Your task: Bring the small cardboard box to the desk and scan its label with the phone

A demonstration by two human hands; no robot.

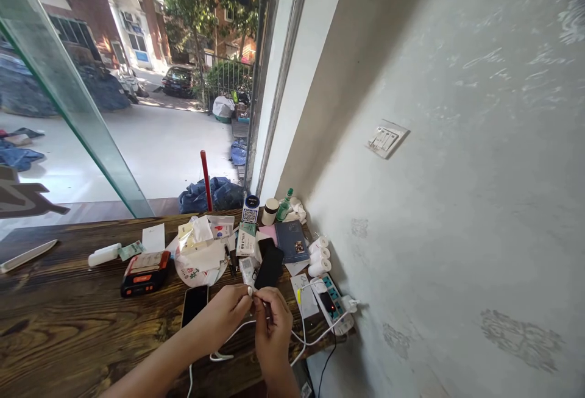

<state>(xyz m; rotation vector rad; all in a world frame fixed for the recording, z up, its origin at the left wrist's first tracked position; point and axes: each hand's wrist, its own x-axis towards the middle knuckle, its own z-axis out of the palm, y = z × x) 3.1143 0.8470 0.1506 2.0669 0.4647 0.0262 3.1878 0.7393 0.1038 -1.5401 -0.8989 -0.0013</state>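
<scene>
My left hand (227, 311) and my right hand (273, 331) meet over the near right part of a dark wooden table (68, 325). Both pinch a white cable (237, 332) near its plug end, which shows between the fingertips. The cable loops down in front of my wrists and runs right toward a white power strip (333, 304). A phone with a dark screen (194, 304) lies flat just left of my left hand. A black case (269, 267) lies just beyond my fingers.
An orange and black device (145, 272) sits left of the phone. Papers, packets, a dark blue booklet (291, 241), white rolls (319, 256) and small bottles (283, 205) crowd the far right corner. A wall with a switch plate (386, 138) stands at right; glass at left.
</scene>
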